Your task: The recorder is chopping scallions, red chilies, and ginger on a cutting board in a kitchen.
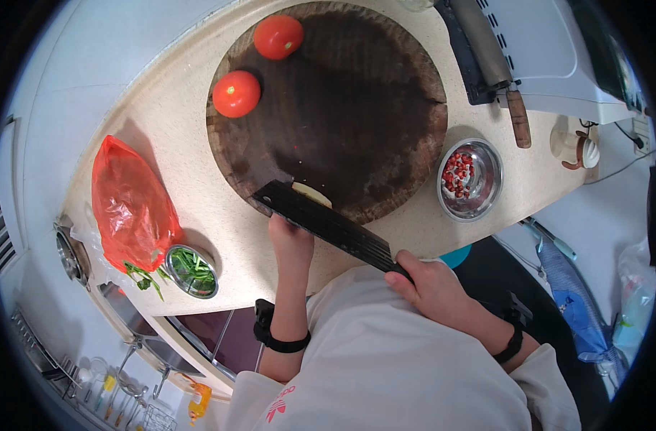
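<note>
My right hand [427,285] grips the handle of a dark-bladed cleaver [328,223], held slantwise over the near edge of a round wooden chopping block [360,108]. My left hand [291,237] is at the block's near edge, under the blade. The cleaver hides its fingers, so what they hold does not show. A pale cut piece of food [312,195], perhaps ginger, shows just beyond the blade, with small crumbs near it. Two whole tomatoes, one at the far left [278,36] and one at the left rim [236,94], rest on the block.
A steel bowl of chopped red chillies [457,175] stands right of the block. On the left are a red plastic bag [134,207] and a bowl of cut greens [192,272]. Behind right, a wooden-handled knife [518,116] lies beside a white appliance [549,54]; a glass jug [570,148] stands nearby.
</note>
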A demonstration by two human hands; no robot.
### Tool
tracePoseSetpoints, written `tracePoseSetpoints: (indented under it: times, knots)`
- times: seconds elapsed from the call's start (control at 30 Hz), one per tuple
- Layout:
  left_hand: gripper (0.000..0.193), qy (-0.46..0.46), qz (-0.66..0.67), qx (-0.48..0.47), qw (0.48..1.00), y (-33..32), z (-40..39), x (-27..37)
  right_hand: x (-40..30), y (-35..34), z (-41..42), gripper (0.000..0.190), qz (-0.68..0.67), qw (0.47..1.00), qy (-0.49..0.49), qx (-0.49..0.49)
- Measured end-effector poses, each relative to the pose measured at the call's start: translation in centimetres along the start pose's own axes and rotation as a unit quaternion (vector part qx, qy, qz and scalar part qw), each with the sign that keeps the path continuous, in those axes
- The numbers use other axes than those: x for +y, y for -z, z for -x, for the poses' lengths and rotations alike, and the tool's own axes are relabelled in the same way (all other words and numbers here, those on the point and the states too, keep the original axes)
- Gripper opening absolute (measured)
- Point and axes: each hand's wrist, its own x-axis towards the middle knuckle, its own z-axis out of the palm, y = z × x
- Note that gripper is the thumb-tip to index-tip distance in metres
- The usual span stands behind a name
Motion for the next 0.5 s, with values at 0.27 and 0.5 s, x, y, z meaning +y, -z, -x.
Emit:
tracePoseSetpoints:
  times: [0.27,0.5]
  knots:
    - [0.019,0.052,-0.014,0.001,0.999,-0.2,0.5,0.4,-0.7,-1.2,-4.8,0.035,-0.009,1.000,0.017,0.016]
    - [0.017,0.074,0.063,0.002,0.995,-0.3,0.2,-0.5,0.6,-2.0,-5.9,0.035,-0.058,0.996,0.053,0.036]
